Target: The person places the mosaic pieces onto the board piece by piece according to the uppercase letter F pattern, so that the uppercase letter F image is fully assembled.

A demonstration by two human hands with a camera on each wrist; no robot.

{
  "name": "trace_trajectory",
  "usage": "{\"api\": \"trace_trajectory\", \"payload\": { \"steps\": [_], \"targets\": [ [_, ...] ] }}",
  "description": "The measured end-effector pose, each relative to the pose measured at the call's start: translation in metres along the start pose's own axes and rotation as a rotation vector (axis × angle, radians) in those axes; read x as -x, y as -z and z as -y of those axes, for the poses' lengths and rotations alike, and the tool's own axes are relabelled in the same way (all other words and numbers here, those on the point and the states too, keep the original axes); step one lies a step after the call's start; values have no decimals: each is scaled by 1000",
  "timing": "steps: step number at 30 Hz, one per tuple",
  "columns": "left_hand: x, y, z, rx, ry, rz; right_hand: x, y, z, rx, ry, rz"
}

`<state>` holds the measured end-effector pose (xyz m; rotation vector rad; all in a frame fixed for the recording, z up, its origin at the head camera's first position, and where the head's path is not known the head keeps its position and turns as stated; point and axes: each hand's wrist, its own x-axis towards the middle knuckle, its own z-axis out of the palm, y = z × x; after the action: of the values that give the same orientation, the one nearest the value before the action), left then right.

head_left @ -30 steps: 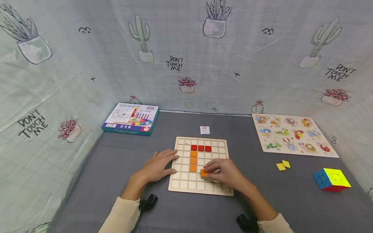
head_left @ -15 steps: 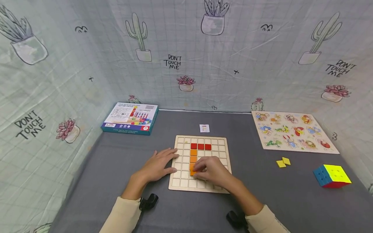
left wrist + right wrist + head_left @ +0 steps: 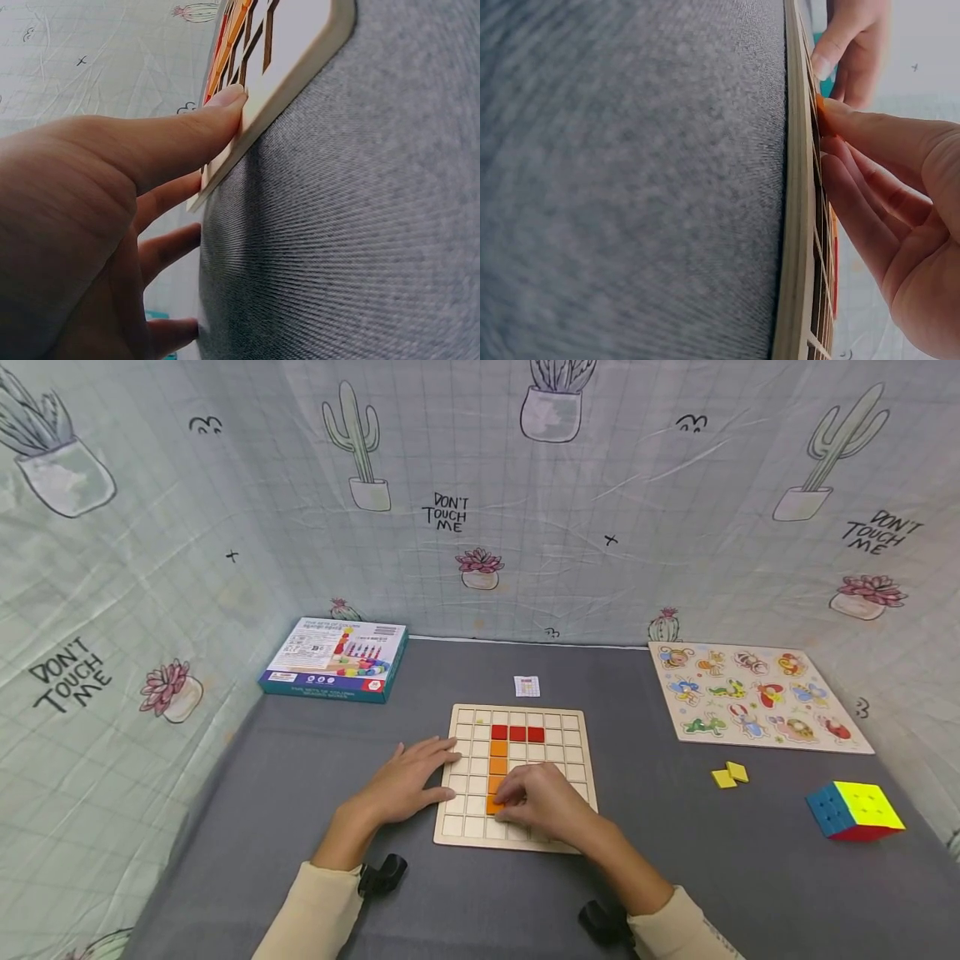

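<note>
A wooden grid board (image 3: 459, 822) lies on the grey table, with square cells. Three red tiles (image 3: 517, 734) form a short row near its top. Below the leftmost red one, orange tiles (image 3: 498, 766) run down a column. At that column's lower end my right hand (image 3: 551, 802) pinches an orange tile (image 3: 492, 806) between thumb and fingers. The right wrist view shows this orange tile (image 3: 824, 116) tilted against the board's surface. My left hand (image 3: 405, 781) has its fingers spread, with thumb and fingertips resting on the board's left edge.
Two yellow tiles (image 3: 724, 778) lie right of the board, near a puzzle cube (image 3: 855, 811). An insect picture board (image 3: 757, 697) sits at the back right. A small printed card (image 3: 527, 686) lies behind the grid. A boxed game (image 3: 333, 660) is at the back left.
My right hand has moved left across the board with the orange tile, bringing it to the lower end of the orange column. My left hand has stayed at the board's edge.
</note>
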<state>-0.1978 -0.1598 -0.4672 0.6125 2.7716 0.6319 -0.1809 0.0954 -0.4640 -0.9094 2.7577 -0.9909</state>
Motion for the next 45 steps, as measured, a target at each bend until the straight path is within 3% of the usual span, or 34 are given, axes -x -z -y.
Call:
{"api": "trace_trajectory", "payload": {
  "steps": [11, 27, 32, 39, 45],
  "targets": [
    [-1, -1, 1, 0, 2, 4, 0, -1, -2, 30, 31, 8],
    [-1, 1, 0, -1, -1, -2, 1, 3, -3, -14, 30, 28],
    [-2, 1, 0, -9, 0, -1, 5, 12, -6, -78, 8, 25],
    [-1, 3, 0, -7, 2, -3, 15, 30, -16, -26, -32, -15],
    [-1, 3, -1, -3, 2, 7, 38, 48, -34, 15, -107, -52]
  ]
}}
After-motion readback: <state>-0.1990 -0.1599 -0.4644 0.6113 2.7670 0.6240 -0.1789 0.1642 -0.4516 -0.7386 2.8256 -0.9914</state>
